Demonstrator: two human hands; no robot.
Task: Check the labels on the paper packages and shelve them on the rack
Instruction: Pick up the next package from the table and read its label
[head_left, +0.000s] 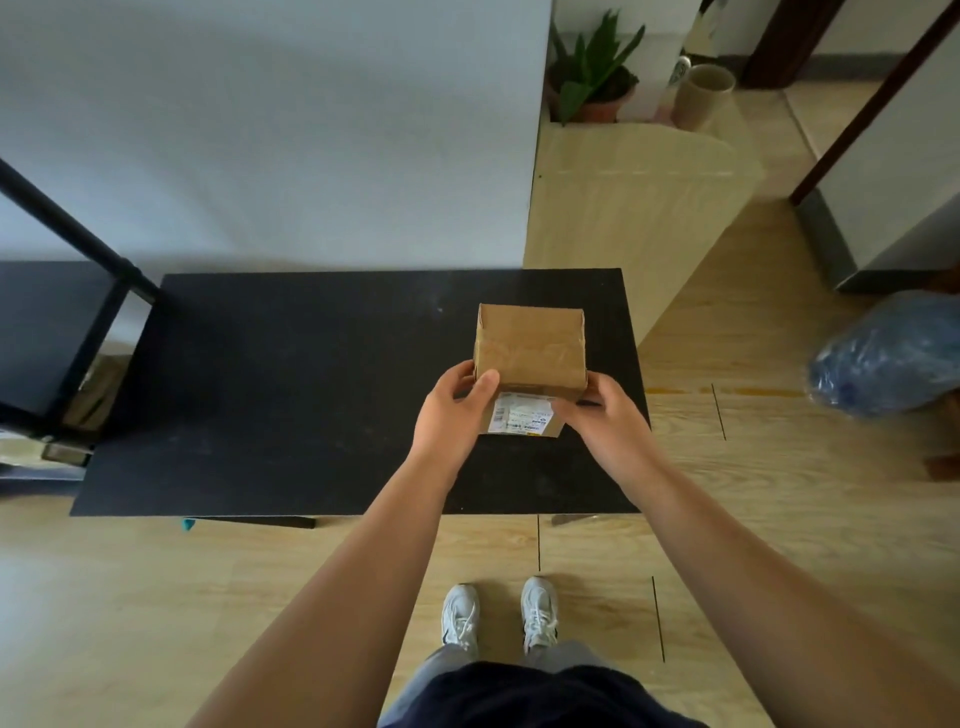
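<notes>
A small brown cardboard package (530, 345) with clear tape across its top is held over the right part of a low black table (291, 395). A white printed label (522, 413) faces me on its near side. My left hand (449, 410) grips the package's left near corner, thumb on top. My right hand (605, 410) holds the right near corner. The black metal rack (67, 312) stands at the left, partly cut off by the frame edge, with something brown on its lower shelf.
A pale wooden cabinet (639, 208) stands behind the table's right end, with a potted plant (592, 78) and a beige mug (701, 96) on it. A blue plastic bag (888, 353) lies on the wooden floor at right. My shoes (498, 613) are near the table's front edge.
</notes>
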